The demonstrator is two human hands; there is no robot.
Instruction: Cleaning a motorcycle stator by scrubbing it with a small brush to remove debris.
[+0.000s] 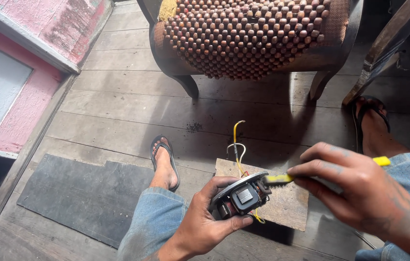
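Weathered grey floorboards (118,101) are seen from above. A small black electrical part (241,197) with a grey backing plate is gripped in the left hand (204,220), fingers curled beneath it and thumb pressed along its lower edge. A yellow-handled brush (282,178) is pinched in the closed right hand (359,193), its bristle end touching the part's upper right side. Yellow and white wires (237,145) are seen rising from behind the part. A small wooden board (287,203) lies on the floor just below both hands. Further out, a dark mat (79,193) is laid at the left, and a chair with a beaded seat cover (248,36) stands beyond.
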